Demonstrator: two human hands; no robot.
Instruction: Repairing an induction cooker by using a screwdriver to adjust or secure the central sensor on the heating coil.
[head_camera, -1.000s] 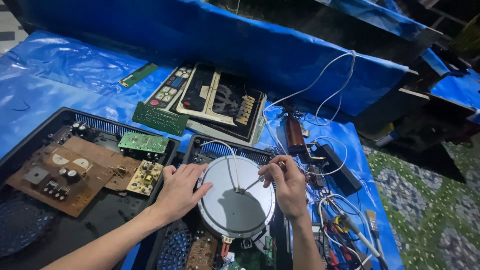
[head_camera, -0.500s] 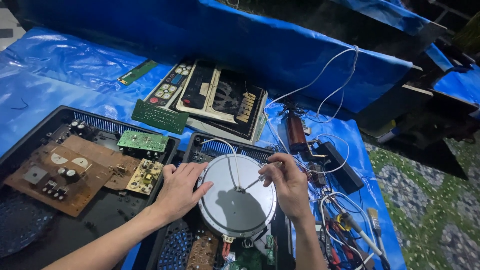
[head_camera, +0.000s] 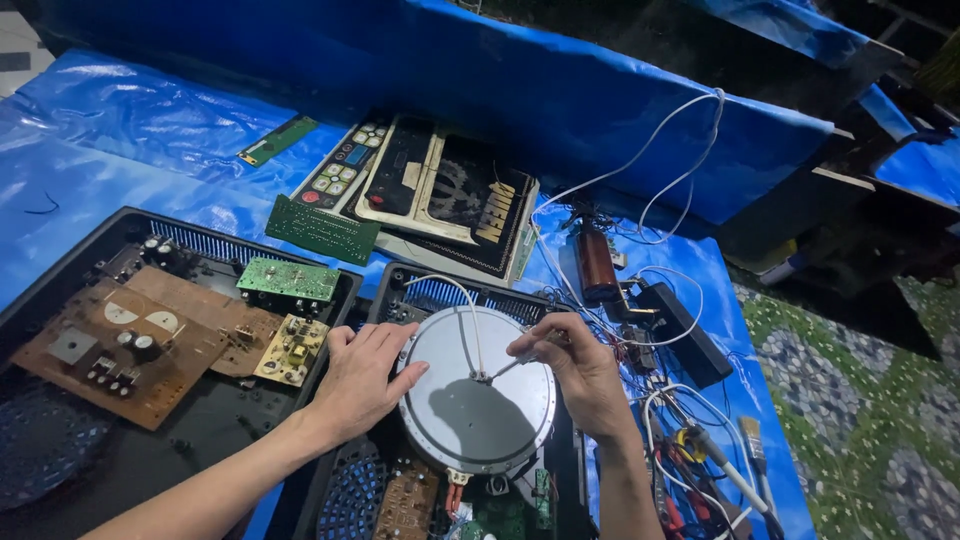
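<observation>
Hands flanking grey disc (head_camera: 470, 410), left hand (head_camera: 362, 380) on rim, right hand (head_camera: 580, 375) probing centre

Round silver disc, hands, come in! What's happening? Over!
Left hand flat on round silver disc's rim. Right hand pinches thin tool at disc centre. White wire crosses the disc.

Blue tarp (head_camera: 130, 130) — black casings (head_camera: 60, 480), green boards (head_camera: 322, 229), cables (head_camera: 640, 170) lie on it.

Left hand (head_camera: 362, 385) on round grey disc (head_camera: 470, 420), right hand (head_camera: 580, 375) with thin tool (head_camera: 508, 367)
</observation>
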